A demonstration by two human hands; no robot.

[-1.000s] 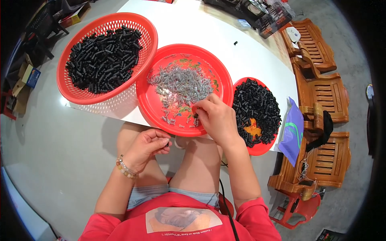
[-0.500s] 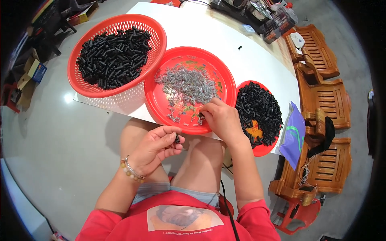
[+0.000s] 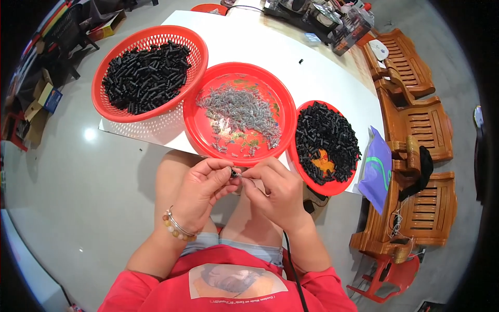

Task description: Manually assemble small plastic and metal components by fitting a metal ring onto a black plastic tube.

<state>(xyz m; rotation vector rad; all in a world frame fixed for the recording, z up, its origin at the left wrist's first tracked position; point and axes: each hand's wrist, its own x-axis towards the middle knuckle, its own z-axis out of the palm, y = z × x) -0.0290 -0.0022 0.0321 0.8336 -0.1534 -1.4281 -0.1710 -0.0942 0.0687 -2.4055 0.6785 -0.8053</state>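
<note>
Above my lap, just in front of the table edge, my two hands meet at the fingertips. A small black plastic tube (image 3: 234, 172) is pinched between the thumb and fingers of my left hand (image 3: 197, 191). My right hand (image 3: 279, 196) is closed in a pinch on a tiny metal spring, held against the tube's end and mostly hidden by the fingers. Just beyond lies a round red tray (image 3: 189, 136) with a heap of small silver coil springs (image 3: 240, 110) in it.
A red slotted basket (image 3: 203, 54), far left, is full of black tubes (image 3: 148, 78). On the right, a red plate (image 3: 343, 191) holds short black pieces (image 3: 327, 132), beside a purple packet (image 3: 375, 169). One black piece (image 3: 300, 62) lies alone on the white table (image 3: 249, 41).
My right hand has left the spring tray and come back toward me, meeting my left hand at the black tube. The whole view has shifted slightly.
</note>
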